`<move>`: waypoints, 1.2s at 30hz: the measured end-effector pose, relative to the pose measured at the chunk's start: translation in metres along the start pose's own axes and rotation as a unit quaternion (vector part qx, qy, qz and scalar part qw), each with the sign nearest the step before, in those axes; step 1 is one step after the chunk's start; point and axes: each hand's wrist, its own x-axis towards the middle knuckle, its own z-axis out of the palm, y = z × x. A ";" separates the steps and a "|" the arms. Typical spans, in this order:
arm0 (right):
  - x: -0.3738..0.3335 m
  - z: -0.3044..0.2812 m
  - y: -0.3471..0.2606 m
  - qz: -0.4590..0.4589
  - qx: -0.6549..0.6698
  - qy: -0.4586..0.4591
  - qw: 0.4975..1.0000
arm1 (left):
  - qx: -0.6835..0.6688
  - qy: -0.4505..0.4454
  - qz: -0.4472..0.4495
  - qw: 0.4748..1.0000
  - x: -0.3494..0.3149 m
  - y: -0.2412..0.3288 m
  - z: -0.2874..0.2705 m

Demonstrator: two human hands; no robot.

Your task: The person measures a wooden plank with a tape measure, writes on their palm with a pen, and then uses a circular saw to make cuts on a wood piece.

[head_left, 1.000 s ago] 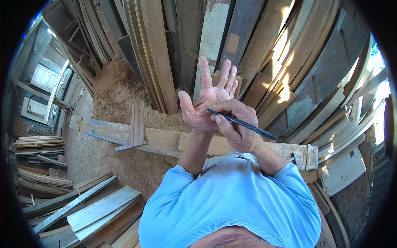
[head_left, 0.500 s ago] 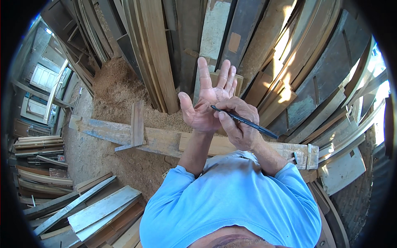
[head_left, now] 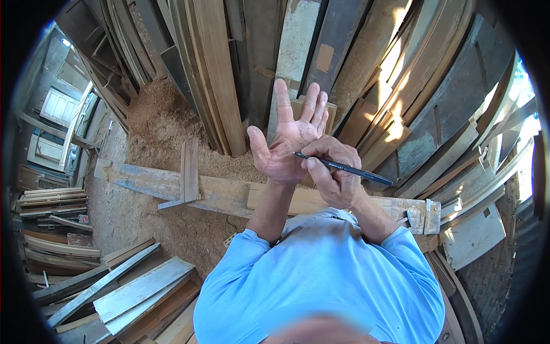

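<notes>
My left hand (head_left: 285, 143) is held up with the palm facing me and its fingers spread. Faint dark pen marks show on that palm. Pinched between the thumb and fingers of my right hand (head_left: 336, 178) is a dark pen (head_left: 366, 174). Its tip points left and rests on or just over the left palm; I cannot tell whether it touches. The lower edge of the left palm lies partly behind the right fingers.
A long worn plank (head_left: 223, 195) runs across in front of me, with a short board (head_left: 189, 172) lying over it. Sawdust (head_left: 157, 114) is heaped beyond. Tall boards (head_left: 217, 74) lean along the back. Stacked planks (head_left: 143, 286) lie at lower left.
My right hand has shifted slightly right and the pen lies at a flatter angle, uncovering more of the left palm. The left hand has barely moved.
</notes>
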 end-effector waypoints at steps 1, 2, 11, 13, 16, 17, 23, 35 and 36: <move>0.000 -0.001 0.000 -0.025 -0.011 -0.007 1.000 | 0.007 -0.004 -0.002 1.000 0.000 0.000 0.000; 0.000 0.000 0.001 -0.029 -0.009 -0.009 0.999 | 0.015 -0.008 -0.003 1.000 0.000 0.001 -0.001; -0.001 0.000 0.002 -0.023 -0.022 -0.005 0.999 | 0.025 -0.007 -0.005 1.000 0.000 0.001 0.000; -0.001 0.000 0.002 -0.014 -0.030 0.000 0.999 | 0.027 -0.007 -0.005 1.000 0.000 0.001 0.000; -0.001 0.002 0.001 -0.001 -0.013 0.016 1.000 | 0.030 -0.006 -0.003 1.000 0.000 0.000 0.002; -0.002 0.001 0.000 0.007 -0.016 0.011 1.000 | 0.031 -0.004 -0.004 1.000 0.000 0.000 0.002; -0.002 -0.001 0.001 0.011 -0.020 -0.007 1.000 | 0.021 0.000 -0.002 1.000 -0.001 0.000 -0.001; -0.002 -0.005 -0.003 -0.003 -0.014 -0.027 1.000 | 0.027 0.001 -0.007 1.000 0.000 -0.001 -0.002; -0.001 -0.004 0.000 -0.004 -0.025 -0.010 1.000 | 0.024 0.004 -0.007 1.000 0.000 0.000 -0.002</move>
